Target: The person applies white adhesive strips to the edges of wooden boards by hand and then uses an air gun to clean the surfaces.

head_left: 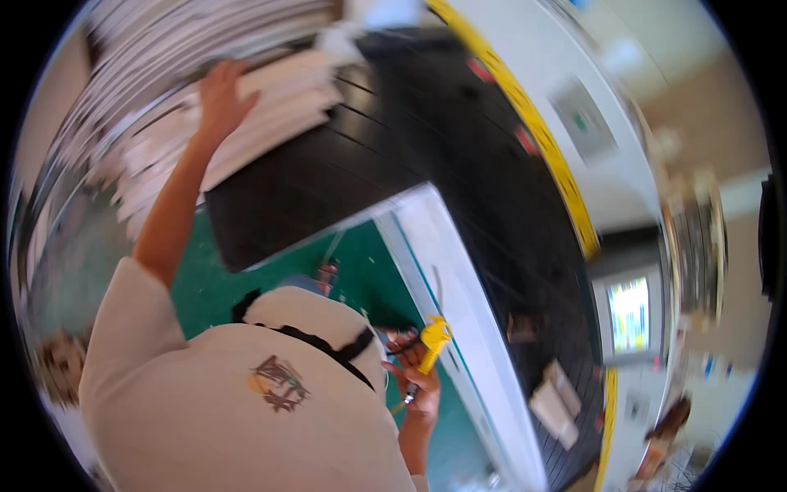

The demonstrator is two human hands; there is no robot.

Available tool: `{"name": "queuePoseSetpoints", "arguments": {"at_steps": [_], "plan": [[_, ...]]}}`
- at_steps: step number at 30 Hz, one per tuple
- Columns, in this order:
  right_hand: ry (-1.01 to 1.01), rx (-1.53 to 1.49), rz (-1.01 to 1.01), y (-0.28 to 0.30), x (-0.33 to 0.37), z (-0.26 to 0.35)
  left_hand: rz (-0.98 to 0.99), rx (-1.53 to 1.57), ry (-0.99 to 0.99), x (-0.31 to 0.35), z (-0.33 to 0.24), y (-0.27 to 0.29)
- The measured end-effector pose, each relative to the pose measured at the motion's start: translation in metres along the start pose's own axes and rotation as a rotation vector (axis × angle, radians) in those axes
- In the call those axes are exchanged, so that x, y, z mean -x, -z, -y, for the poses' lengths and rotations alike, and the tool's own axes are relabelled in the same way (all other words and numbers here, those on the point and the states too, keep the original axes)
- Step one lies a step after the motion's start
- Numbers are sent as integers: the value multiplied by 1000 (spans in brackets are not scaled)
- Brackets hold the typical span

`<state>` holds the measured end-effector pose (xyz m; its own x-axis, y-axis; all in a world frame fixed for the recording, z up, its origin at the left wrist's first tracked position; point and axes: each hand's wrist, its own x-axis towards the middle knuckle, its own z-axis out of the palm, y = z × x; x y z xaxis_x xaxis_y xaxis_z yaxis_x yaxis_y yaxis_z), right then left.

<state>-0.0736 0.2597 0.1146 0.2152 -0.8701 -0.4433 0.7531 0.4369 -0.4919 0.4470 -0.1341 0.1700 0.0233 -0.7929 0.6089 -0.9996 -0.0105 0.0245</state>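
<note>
My left hand [223, 102] reaches far out to the upper left, fingers spread. It is over, or resting on, a stack of pale boards [283, 111]; contact is too blurred to be sure. Close to my body on the right, my right hand [422, 392] is wrapped round a yellow air blow gun [433, 344]. The gun's head points up, with a thin nozzle leaning over a white machine rail [459, 287]. A hose fitting shows below my grip.
A black slatted machine bed [426, 115] runs behind the rail, bordered by a yellow strip [533, 123]. Short pale wood pieces [556, 406] lie on it. A lit screen [630, 316] stands to the right. Green floor [221, 291] shows below.
</note>
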Motion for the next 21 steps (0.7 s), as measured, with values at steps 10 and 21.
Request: {"name": "queuePoseSetpoints", "arguments": {"at_steps": [10, 21], "plan": [[-197, 170, 159, -112, -123, -8, 331, 312, 80, 62, 189, -21], [-409, 1251, 4, -195, -184, 9, 394, 716, 0, 150, -45, -20]]}}
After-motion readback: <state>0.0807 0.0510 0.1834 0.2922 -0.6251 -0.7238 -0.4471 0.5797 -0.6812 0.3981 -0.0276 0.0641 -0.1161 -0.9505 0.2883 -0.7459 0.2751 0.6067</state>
